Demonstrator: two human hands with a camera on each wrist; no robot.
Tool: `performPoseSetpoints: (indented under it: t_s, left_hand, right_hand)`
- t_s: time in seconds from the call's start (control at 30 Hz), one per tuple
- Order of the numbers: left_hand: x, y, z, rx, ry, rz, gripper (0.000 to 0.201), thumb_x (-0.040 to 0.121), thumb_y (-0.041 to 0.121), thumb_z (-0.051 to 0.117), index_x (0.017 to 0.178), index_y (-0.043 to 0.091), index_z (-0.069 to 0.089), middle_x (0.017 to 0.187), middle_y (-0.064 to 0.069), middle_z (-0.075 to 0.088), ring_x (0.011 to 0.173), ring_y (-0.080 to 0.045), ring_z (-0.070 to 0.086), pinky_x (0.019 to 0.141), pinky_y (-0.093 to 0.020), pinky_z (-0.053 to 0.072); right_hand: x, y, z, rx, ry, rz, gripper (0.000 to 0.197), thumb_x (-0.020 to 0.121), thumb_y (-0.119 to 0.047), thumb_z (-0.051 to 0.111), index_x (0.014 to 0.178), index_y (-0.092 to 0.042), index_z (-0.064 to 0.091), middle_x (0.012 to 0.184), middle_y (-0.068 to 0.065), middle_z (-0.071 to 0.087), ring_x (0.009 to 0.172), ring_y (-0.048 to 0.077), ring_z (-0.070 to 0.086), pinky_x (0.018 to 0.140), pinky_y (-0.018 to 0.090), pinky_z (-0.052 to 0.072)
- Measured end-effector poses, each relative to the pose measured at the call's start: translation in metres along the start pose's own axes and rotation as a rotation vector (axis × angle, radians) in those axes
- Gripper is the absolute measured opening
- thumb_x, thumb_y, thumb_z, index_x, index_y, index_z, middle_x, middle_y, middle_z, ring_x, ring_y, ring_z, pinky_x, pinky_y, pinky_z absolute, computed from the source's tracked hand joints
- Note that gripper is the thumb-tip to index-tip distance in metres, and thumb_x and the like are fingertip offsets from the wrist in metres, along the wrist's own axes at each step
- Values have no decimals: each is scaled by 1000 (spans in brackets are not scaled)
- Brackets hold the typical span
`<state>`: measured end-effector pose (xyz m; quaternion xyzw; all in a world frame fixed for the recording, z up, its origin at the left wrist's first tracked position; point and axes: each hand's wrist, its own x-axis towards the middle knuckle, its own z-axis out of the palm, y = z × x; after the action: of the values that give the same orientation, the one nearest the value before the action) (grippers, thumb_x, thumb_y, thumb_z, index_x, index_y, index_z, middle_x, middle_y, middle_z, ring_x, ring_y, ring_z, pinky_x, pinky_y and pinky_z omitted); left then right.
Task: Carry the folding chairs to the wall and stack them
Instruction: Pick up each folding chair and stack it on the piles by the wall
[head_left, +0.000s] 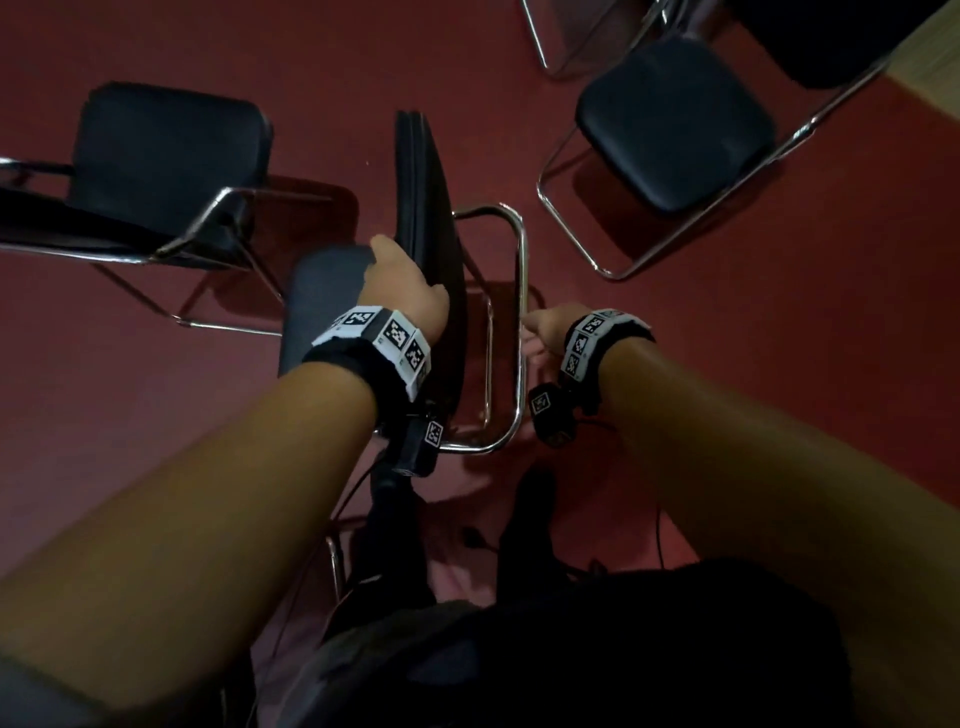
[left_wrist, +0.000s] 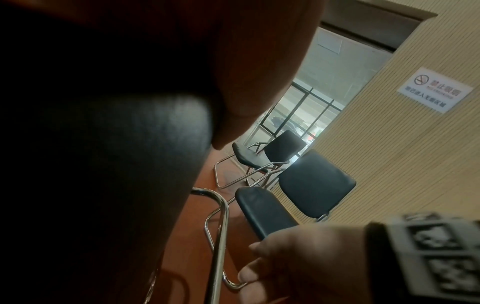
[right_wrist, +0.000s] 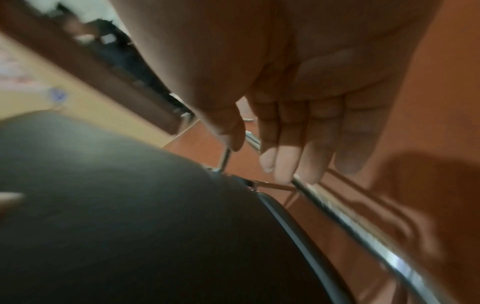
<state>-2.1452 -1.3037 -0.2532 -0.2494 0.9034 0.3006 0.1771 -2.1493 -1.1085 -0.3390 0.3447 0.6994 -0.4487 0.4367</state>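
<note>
A folding chair stands folded in front of me on the red floor, its black seat (head_left: 434, 218) upright and edge-on. My left hand (head_left: 402, 280) grips the top of its padded backrest (head_left: 322, 291); the fingers are hidden behind the pad. That pad fills the left wrist view as a dark mass (left_wrist: 116, 174). My right hand (head_left: 540, 332) reaches to the chair's chrome frame tube (head_left: 521, 291). In the right wrist view its fingers (right_wrist: 293, 148) lie straight against the tube (right_wrist: 363, 230), with the thumb on the other side. The right hand (left_wrist: 285, 257) also shows low in the left wrist view.
An unfolded black chair (head_left: 166, 150) stands to the left and another (head_left: 675, 124) to the right, with more chrome legs (head_left: 571, 47) at the top. A beige wall (left_wrist: 402, 154) carries a no-smoking sign (left_wrist: 436, 88). Cables (head_left: 472, 538) lie by my feet.
</note>
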Motion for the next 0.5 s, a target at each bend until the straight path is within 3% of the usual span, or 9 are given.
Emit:
performPoseSetpoints:
  t_s: [0.07, 0.17, 0.23, 0.33, 0.5]
  left_hand:
    - [4, -3, 0, -13, 12, 21, 51, 93, 23, 68, 131, 7, 38, 126, -20, 61, 109, -39, 64, 77, -36, 40]
    - [3, -2, 1, -19, 18, 18, 53, 95, 23, 67, 135, 8, 37, 128, -19, 61, 110, -38, 65, 79, -37, 41]
    - [4, -2, 2, -26, 29, 25, 55, 95, 21, 67, 138, 8, 36, 128, -19, 61, 108, -36, 65, 78, -37, 42]
    - [8, -3, 5, -50, 22, 49, 53, 94, 20, 64, 137, 8, 36, 126, -18, 60, 95, -28, 61, 77, -34, 43]
    - [9, -2, 5, -33, 46, 51, 46, 94, 22, 63, 131, 10, 38, 122, -15, 61, 91, -26, 56, 76, -34, 41]
  right_hand:
    - [23, 5, 7, -5, 43, 29, 34, 98, -45, 61, 97, -12, 68, 90, 5, 68, 70, 20, 63, 62, 31, 52]
    - [50, 11, 18, -178, 113, 18, 53, 88, -59, 57, 116, -16, 69, 112, 7, 69, 107, 34, 68, 100, 47, 55]
    - [41, 6, 27, -160, 112, 22, 47, 95, -54, 56, 121, -17, 66, 114, 9, 68, 109, 34, 66, 104, 48, 54]
    - [40, 1, 32, -187, 120, 32, 41, 101, -47, 54, 127, -16, 64, 120, 9, 67, 111, 31, 64, 106, 42, 51]
    - [62, 2, 38, -225, 102, 5, 63, 99, -50, 55, 146, -9, 57, 147, 12, 59, 129, 32, 59, 109, 40, 48]
